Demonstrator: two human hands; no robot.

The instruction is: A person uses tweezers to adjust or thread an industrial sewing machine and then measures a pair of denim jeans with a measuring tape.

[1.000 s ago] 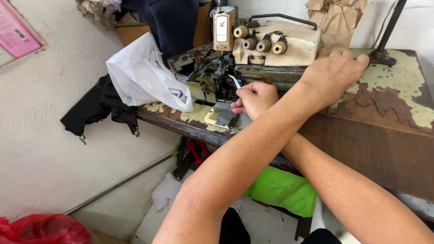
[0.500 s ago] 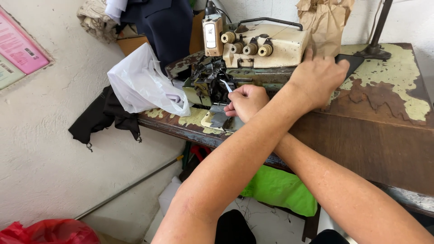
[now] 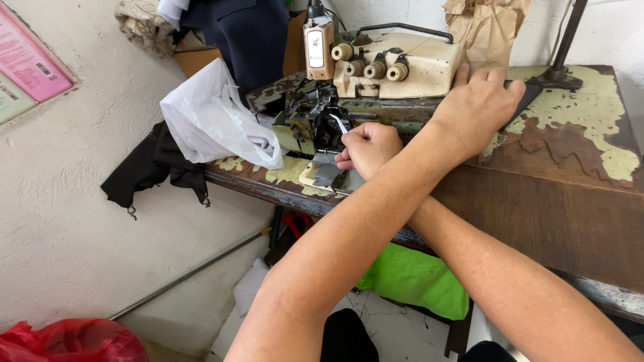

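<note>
Sewing machine [image 3: 376,74] far on desk [image 3: 557,201]: left hand [image 3: 367,149] pinching tweezers [image 3: 339,123] at its needle area, right hand [image 3: 477,107] flat, holding nothing, beside it; slipping tweezers risk pricked fingers.

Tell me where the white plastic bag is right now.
In the head view, the white plastic bag lies at the left end of the worn table, just left of the sewing machine and above the hanging black cloth.
</note>
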